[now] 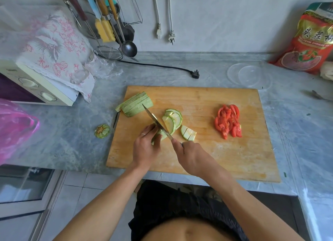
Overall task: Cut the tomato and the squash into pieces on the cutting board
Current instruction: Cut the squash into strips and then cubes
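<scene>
While the knife is held across the board, the scene is laid out as follows.

Cutting board: a wooden cutting board [207, 154] is set on the grey marble counter [72, 147], its near edge at the counter's front.

Left hand: the left hand [145, 147] is placed on a squash piece [161, 133] near the board's middle; the fingers [152, 130] are curled down over that piece and it is gripped from the left, most of it being hidden beneath them. A ring is worn on one finger.

Right hand: the right hand [189, 157] is closed round the knife handle, which is hidden inside the fist.

Knife: the knife [156, 122] is pointed away and to the left, its blade set just beside the left fingertips and against the held piece.

Squash slices: half-round squash slices [173, 120] are fanned just right of the blade, touching it; smaller cut bits [188, 134] lie just beyond them.

Squash slabs: long squash slabs [137, 104] are stacked at the board's far left corner, overhanging its edge.

Tomato: red tomato pieces [228, 121] are heaped on the board's right part, well apart from both hands.

Stem end: a cut squash stem end [102, 131] is left on the counter, just left of the board.
</scene>
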Available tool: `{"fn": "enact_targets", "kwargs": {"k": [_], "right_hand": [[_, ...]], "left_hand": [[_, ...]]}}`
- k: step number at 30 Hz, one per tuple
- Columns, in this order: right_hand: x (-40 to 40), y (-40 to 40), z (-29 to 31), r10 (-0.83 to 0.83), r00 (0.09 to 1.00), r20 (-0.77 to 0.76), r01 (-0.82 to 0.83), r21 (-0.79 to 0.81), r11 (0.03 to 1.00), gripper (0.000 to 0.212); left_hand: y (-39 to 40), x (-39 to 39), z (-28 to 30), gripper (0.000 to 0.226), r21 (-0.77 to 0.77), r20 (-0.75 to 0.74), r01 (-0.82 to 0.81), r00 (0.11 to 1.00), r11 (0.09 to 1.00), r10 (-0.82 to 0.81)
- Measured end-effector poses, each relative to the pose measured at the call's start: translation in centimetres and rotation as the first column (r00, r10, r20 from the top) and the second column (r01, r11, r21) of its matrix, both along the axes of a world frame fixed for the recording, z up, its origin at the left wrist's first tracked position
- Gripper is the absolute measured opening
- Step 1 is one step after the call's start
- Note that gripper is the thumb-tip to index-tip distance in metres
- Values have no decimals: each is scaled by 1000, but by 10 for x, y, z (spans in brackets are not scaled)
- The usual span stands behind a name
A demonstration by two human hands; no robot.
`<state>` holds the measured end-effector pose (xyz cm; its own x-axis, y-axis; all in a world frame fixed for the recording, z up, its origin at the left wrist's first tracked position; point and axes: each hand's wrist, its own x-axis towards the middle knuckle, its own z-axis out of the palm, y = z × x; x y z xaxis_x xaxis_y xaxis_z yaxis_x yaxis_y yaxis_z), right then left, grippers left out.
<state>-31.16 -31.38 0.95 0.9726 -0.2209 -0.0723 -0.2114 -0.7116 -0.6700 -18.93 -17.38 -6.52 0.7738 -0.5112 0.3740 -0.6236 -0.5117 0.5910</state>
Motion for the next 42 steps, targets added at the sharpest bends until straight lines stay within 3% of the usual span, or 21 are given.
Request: {"fn": "enact_targets", "kwargs": {"k": [1,4,6,8,18,20,26,32,35,39,42], "right_hand": [[-4,3,-4,-56,998,20,57,-19,998,35],[5,13,4,-164,975,-149,190,179,965,52],[6,12,1,-138,943,-303,193,163,968,60],[9,11,2,-90,937,-338,131,100,986,63],[8,8,7,-95,939,-331,149,141,979,47],[12,9,3,-148,934,-326,207,155,966,51],[20,11,3,-126,948,-292,178,162,971,58],[8,6,6,-101,922,-373,148,101,984,62],[6,5,7,-119,916,-384,221,234,947,51],[4,-1,6,-217,869,-445,441,496,748,59],[2,-2,8,-193,879,-435,407,477,779,60]], "left_hand": [[0,0,-1,29,-3,-2,3,1000,1000,-3],[1,3,-3,26,-9,-16,14,1000,1000,-14],[2,4,-4,26,-14,-14,29,999,999,-29],[2,4,-2,27,-19,-24,24,999,1000,-24],[0,1,-1,30,-52,-49,15,999,999,-18],[-1,0,-4,32,-44,-56,8,998,999,-11],[1,-1,-2,33,-83,-68,6,998,997,-11],[1,-1,-3,36,-92,-63,2,998,996,-8],[2,-3,-7,39,-99,-79,-5,997,995,-3],[6,-4,-8,39,-88,-98,22,995,996,-30],[10,-3,-4,41,-84,-98,62,993,995,-70]]}}
